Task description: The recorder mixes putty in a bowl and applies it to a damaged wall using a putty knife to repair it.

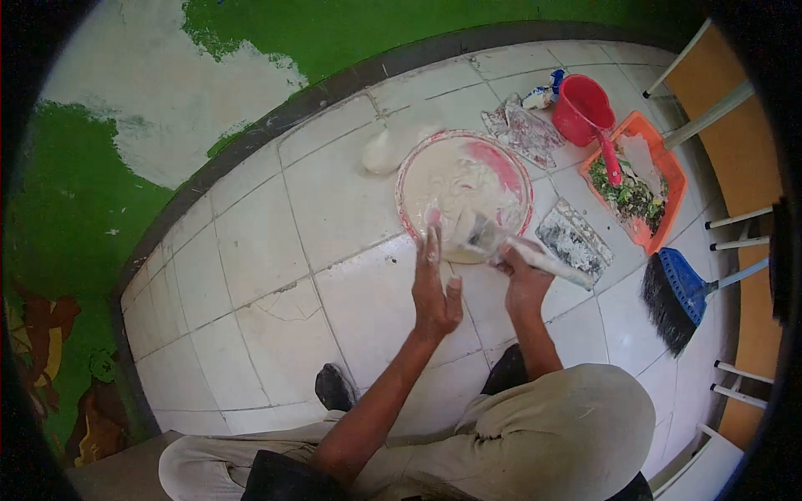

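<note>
A round basin [399, 196] with a pink rim sits on the tiles in front of me, holding a thick off-white paste [455, 188]. My right hand [526, 285] is closed round a putty knife [547, 260] smeared with white. Its blurred blade is over the basin's near edge, and the handle points to the right. My left hand [436, 302] is open, fingers stretched up to the near rim; whether they touch it I cannot tell. White paste coats its fingertips. Right of the basin lies a flat rectangular plate [576, 240] caked with dried white.
Beyond the basin lie a crumpled plastic bag [522, 132] and a red dipper [581, 108]. An orange dustpan [678, 188] holds leaves and debris. A blue broom [681, 288] lies at the right, near chair legs. The green wall [359, 33] has a white patch [159, 92].
</note>
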### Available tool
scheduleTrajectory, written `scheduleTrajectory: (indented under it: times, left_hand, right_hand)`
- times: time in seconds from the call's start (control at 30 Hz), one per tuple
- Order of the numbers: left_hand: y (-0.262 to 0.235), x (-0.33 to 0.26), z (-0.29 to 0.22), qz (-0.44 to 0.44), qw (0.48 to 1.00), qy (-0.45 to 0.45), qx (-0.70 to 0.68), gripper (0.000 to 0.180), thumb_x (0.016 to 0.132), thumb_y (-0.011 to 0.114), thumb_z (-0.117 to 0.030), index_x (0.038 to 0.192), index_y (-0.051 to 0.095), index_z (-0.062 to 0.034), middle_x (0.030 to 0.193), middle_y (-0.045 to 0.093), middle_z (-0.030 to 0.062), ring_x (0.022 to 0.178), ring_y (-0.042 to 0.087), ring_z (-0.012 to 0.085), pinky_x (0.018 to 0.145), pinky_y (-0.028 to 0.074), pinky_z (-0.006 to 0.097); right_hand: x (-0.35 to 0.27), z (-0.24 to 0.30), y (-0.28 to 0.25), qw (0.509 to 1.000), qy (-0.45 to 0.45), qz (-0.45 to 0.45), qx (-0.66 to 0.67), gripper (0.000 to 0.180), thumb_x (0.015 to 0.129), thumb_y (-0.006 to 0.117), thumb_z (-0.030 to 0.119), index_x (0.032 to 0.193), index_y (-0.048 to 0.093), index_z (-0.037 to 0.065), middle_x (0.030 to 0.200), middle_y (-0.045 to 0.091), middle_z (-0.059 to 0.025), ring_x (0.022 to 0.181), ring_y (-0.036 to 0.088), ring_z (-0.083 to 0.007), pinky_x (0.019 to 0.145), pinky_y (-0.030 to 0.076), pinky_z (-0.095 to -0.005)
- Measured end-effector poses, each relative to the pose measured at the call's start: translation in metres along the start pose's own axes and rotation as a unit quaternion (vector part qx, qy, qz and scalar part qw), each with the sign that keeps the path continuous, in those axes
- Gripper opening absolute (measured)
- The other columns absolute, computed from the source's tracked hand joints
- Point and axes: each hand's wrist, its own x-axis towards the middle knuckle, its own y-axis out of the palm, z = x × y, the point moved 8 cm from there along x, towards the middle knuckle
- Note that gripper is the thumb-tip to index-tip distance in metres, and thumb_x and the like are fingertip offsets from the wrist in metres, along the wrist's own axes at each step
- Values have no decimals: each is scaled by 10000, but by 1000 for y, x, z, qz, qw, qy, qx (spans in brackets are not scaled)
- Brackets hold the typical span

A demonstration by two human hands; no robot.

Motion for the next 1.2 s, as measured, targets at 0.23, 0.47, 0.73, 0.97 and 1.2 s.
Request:
scheduleTrajectory:
  times: [0.23, 0.47, 0.73, 0.97, 1.2]
  left_hand:
    - [-49, 39, 49, -53, 990, -73, -112, 560, 1039, 281, -319, 1412, 355, 93, 1375, 491, 259, 1301, 470, 321, 1093, 320, 381]
    - [-36, 41, 74, 1, 992, -108, -71, 485, 1035, 301, -264, 1396, 419, 37, 1350, 549, 196, 1210, 561, 292, 1157, 218, 413]
    - [-16, 37, 78, 101, 991, -63, 67, 509, 1034, 300, -276, 1470, 324, -14, 1508, 368, 155, 1380, 378, 307, 1178, 67, 514]
    - [-16, 45, 88, -16, 966, -137, -220, 653, 1033, 259, -440, 1523, 150, -23, 1530, 312, 174, 1308, 453, 353, 1152, 210, 490]
    - [-21, 51, 101, -57, 918, -188, -343, 747, 1001, 297, -555, 1524, 162, -38, 1517, 319, 201, 1280, 484, 354, 1110, 296, 477]
  right_hand:
    - [-20, 66, 47, 748, -460, 197, -436, 267, 772, 726, -8, 1026, 654, 32, 850, 685, -100, 730, 663, -263, 656, 542, -328]
    - [-41, 38, 9, 636, -484, 292, -525, 361, 718, 672, 54, 1076, 676, 104, 969, 654, -104, 860, 634, -275, 665, 553, -357]
    - [-60, 27, -31, 536, -514, 343, -574, 364, 699, 640, 98, 1058, 686, 58, 1059, 650, -122, 968, 622, -295, 737, 565, -371]
    - [-41, 55, -27, 564, -512, 263, -593, 356, 709, 626, 94, 1058, 689, 59, 1047, 651, -108, 985, 626, -284, 719, 566, -358]
    - [-54, 37, -37, 573, -504, 298, -573, 330, 714, 677, 38, 1040, 689, 90, 967, 663, -108, 874, 648, -280, 646, 565, -339]
